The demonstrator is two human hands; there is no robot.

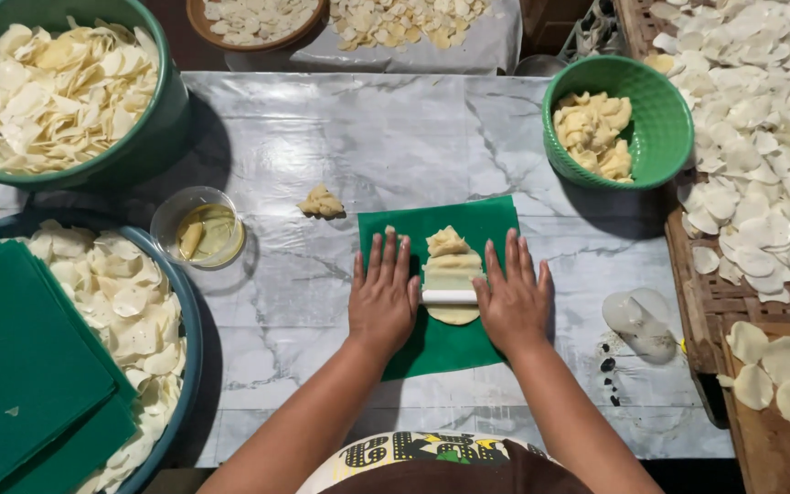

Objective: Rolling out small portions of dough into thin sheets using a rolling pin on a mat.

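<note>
Hands (450, 297) flat on roller (449, 296) — dough (452, 265) beneath

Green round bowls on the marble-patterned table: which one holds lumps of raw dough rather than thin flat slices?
The small green mesh-sided bowl at upper right: it holds yellowish dough lumps, while the large green bowl at upper left holds pale slices.

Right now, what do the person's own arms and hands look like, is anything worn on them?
Both forearms are bare with no sleeves in view. The left hand and right hand wear no gloves, and no rings, watch or bracelets can be seen. Fingernails look short and unpainted. At the bottom edge, a dark garment with a yellow, green and black print shows.
</note>
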